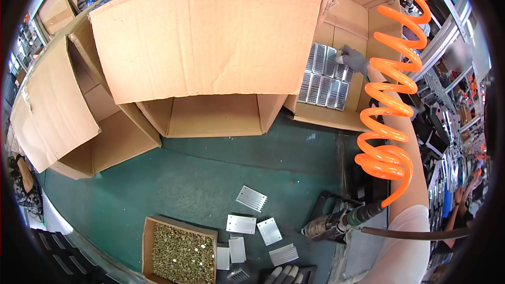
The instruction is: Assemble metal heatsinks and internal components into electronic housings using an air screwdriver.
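Observation:
My right hand [355, 60], in a grey glove, reaches into the open cardboard box at the far right. Its fingers are closed at the edge of the stacked finned aluminium heat sinks [322, 85], gripping one at the top right of the stack. At the lower edge, only the gloved fingers of my left hand [284, 275] show, stretched out over a dark block. Close to them lie a finned heat sink [284, 254] and another small one [238, 275]. Farther up are loose metal plates, among them a drilled one [241, 224] and a tilted one [270, 231].
A small carton [148, 247] full of screws stands at front left. Large open cardboard boxes [210, 42] line the back and left. An orange coiled air hose [392, 87] hangs before my right arm, joined to a pneumatic driver [336, 222] on the green table [205, 179].

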The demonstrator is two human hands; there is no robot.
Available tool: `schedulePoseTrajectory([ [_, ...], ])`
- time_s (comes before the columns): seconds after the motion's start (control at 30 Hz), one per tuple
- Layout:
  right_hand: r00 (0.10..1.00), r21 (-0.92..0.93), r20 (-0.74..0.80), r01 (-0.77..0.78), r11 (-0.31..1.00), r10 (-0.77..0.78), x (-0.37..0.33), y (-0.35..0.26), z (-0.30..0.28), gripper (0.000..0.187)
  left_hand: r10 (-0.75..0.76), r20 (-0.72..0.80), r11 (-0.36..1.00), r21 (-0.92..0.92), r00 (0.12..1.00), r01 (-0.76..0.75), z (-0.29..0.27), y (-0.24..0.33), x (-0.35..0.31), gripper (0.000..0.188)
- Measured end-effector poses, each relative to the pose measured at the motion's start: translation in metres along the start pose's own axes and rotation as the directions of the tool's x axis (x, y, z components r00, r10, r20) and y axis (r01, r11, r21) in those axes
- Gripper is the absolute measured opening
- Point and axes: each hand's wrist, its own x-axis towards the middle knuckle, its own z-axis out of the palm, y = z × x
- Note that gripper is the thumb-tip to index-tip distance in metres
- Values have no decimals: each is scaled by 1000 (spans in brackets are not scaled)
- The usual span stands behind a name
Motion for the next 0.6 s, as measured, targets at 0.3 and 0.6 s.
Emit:
schedulePoseTrajectory([
  [0.3, 982, 307, -151, -63, 950, 114, -37, -16, -35, 55, -8, 38, 1000, -2, 999, 8, -7, -2, 9, 63],
  [0.6, 800, -193, -392, 412, 891, -455, -277, -90, -113, 52, 27, 51, 999, -22, 998, -25, -21, 1, 19, 55],
])
